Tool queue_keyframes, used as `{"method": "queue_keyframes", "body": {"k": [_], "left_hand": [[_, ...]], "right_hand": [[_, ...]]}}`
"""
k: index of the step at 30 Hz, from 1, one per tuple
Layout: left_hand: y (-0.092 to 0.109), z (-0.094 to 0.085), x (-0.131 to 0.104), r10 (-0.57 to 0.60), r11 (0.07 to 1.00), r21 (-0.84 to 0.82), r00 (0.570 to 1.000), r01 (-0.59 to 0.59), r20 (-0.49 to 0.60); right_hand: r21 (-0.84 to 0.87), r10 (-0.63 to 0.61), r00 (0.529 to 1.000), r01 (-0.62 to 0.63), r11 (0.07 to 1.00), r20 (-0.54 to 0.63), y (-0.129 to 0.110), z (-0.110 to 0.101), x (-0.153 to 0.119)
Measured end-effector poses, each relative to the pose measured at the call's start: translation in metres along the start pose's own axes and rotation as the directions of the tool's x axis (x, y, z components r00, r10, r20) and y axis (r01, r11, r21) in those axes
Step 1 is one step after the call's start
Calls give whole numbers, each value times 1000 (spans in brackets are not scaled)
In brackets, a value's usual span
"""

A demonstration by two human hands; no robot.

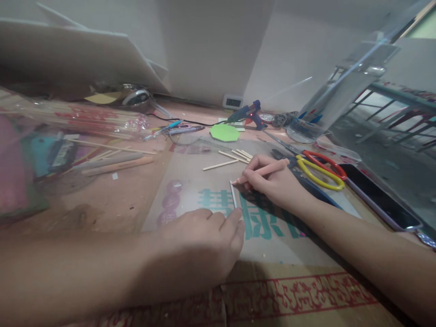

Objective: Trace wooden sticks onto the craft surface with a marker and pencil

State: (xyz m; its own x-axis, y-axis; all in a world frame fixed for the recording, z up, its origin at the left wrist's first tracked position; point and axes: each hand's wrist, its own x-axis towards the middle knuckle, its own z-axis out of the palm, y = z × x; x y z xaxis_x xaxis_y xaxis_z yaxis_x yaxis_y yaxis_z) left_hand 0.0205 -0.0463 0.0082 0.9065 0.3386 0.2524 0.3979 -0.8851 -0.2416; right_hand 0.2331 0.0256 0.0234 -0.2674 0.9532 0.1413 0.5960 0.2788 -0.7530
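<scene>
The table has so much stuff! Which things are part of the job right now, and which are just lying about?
Part of the job:
- pencil, in the right hand
- thin white strip, between the pencil's tip and the left hand
- short sticks, maybe

Probably just lying about:
- scissors
- phone
- glue gun
- green octagon

The pencil (272, 168) is peach, the narrow strip (233, 194) white.

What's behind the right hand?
Wooden sticks, with a glue gun farther back. The right hand covers some stick ends; where those stop can't be seen.
</scene>
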Motion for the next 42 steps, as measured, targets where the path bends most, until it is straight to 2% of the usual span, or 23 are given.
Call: {"method": "queue_keyframes", "body": {"k": [4, 10, 15, 23, 30, 37, 42], "left_hand": [[0, -1, 0, 7, 1000, 5, 1000, -7, -5], [-1, 0, 0, 8, 1000, 10, 1000, -8, -15], [-1, 1, 1, 12, 1000, 1, 1000, -12, 0], [0, 2, -2, 7, 1000, 10, 1000, -8, 25], [0, 1, -2, 1, 1000, 4, 1000, -1, 10], [0, 1, 0, 5, 1000, 15, 1000, -5, 2], [0, -1, 0, 3, 1000, 0, 1000, -3, 5]], "right_hand": [[-12, 6, 1000, -7, 1000, -25, 0, 1, 0], [11, -24, 999, 23, 1000, 38, 1, 0, -1], [43, -15, 1000, 15, 999, -4, 2, 1, 0], [54, -20, 993, 14, 998, 120, 1, -4, -2], [20, -13, 1000, 12, 1000, 16, 0, -1, -1], [33, -13, 993, 9, 999, 120, 2, -4, -2], [45, -15, 999, 13, 999, 48, 1, -3, -2]]}}
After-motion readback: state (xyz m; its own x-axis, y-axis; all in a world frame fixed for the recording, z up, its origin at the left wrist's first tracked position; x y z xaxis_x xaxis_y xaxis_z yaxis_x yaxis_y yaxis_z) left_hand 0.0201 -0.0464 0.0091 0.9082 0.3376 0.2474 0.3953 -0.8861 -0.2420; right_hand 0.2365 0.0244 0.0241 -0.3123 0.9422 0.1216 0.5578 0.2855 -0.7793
